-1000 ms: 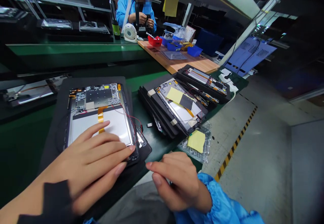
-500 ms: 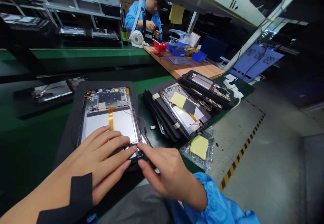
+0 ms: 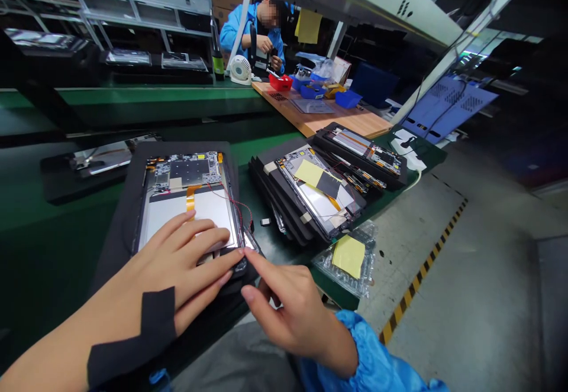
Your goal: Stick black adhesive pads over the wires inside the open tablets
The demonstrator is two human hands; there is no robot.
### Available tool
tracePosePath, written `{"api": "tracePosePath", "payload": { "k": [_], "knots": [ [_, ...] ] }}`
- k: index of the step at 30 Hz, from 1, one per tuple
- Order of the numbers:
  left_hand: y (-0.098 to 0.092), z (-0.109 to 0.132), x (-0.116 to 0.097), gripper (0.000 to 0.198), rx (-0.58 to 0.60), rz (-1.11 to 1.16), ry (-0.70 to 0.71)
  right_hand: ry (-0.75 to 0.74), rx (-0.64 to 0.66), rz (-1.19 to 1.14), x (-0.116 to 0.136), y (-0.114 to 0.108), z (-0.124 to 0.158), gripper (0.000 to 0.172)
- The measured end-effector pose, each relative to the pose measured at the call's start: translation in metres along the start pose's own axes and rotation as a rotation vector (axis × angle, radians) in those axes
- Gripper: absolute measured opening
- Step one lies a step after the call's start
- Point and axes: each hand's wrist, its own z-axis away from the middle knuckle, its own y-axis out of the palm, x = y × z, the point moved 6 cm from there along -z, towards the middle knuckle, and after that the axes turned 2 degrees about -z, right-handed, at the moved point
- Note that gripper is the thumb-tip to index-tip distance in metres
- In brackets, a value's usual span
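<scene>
while open, the tablet [image 3: 189,188] shows — circuit board [image 3: 184,171], orange ribbon [image 3: 190,198]

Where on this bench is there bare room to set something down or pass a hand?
Bare green bench shows left of the black mat, and in a narrow strip between that mat and the stacked tablets, with one small black part on it. It is crowded at the open tablet, under the left hand, with the right hand beside it.

No words or numbers can be read; the dark marks on the white overhead beam [image 3: 404,6] are too small and blurred to make out.
</scene>
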Motion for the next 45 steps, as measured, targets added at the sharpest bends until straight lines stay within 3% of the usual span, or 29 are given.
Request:
{"api": "tracePosePath", "payload": {
  "k": [14, 19, 28, 32, 37, 41, 43, 45],
  "knots": [
    [0.000, 0.000, 0.012, 0.032, -0.050, 0.143, 0.020, 0.013, -0.112, -0.080, 0.001, 0.001, -0.001, 0.035],
    [0.002, 0.000, 0.009, 0.033, 0.025, 0.061, 0.087, 0.009, -0.050, -0.028, 0.003, 0.004, -0.005, 0.038],
    [-0.002, -0.018, 0.013, 0.032, 0.141, -0.058, 0.237, -0.288, 0.047, 0.446, 0.028, 0.006, -0.020, 0.046],
    [-0.003, -0.023, 0.013, 0.031, 0.160, -0.079, 0.271, -0.412, 0.044, 0.489, 0.030, 0.008, -0.032, 0.045],
    [0.000, -0.023, 0.015, 0.032, 0.172, -0.095, 0.293, -0.316, 0.051, 0.273, 0.017, 0.004, -0.024, 0.037],
    [-0.004, -0.019, 0.012, 0.036, 0.166, -0.066, 0.224, -0.121, -0.171, -0.113, 0.009, -0.024, -0.014, 0.016],
    [-0.006, -0.017, 0.006, 0.034, 0.135, -0.059, 0.184, -0.019, -0.231, -0.247, 0.007, -0.035, -0.022, 0.016],
    [-0.005, -0.014, 0.001, 0.034, 0.129, -0.068, 0.140, 0.024, -0.169, -0.375, 0.012, -0.038, -0.041, 0.018]
  ]
}}
